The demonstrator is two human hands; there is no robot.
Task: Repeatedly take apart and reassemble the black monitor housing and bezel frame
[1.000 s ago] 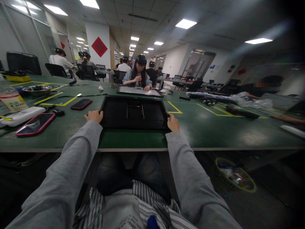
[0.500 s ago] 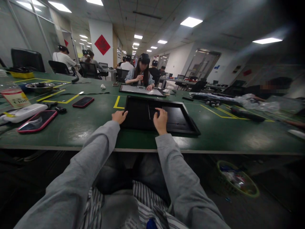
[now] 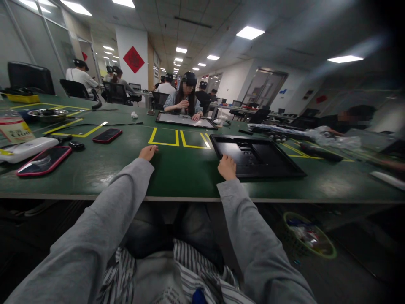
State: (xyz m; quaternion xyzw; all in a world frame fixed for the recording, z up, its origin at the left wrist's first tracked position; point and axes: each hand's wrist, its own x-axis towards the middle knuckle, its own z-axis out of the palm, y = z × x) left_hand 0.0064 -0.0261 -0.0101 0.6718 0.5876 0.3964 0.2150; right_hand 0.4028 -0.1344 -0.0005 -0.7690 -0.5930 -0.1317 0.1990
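Note:
A shallow black monitor housing [image 3: 268, 154] lies on the green table with its hollow side up, showing raised ribs and slots inside. My right hand [image 3: 227, 167] is at its near left edge, fingers bent around the rim. My left hand [image 3: 148, 153] is held just over the table, well to the left of the housing. Its fingers are loosely bent and slightly apart, with nothing visible in them. Yellow tape outlines [image 3: 164, 144] on the table show between and beyond my hands.
On the left are a red-edged phone [image 3: 44, 161], a smaller phone [image 3: 107, 135], a white power bank [image 3: 30, 148], a bottle [image 3: 15, 128] and a metal bowl [image 3: 47, 113]. Opposite, a person works over a flat panel [image 3: 186, 120]. A green basket [image 3: 310, 234] stands below.
The black housing has moved right, from in front of me to the right side, with my right hand at its edge. My left hand has come off it, and the tape outlines are uncovered.

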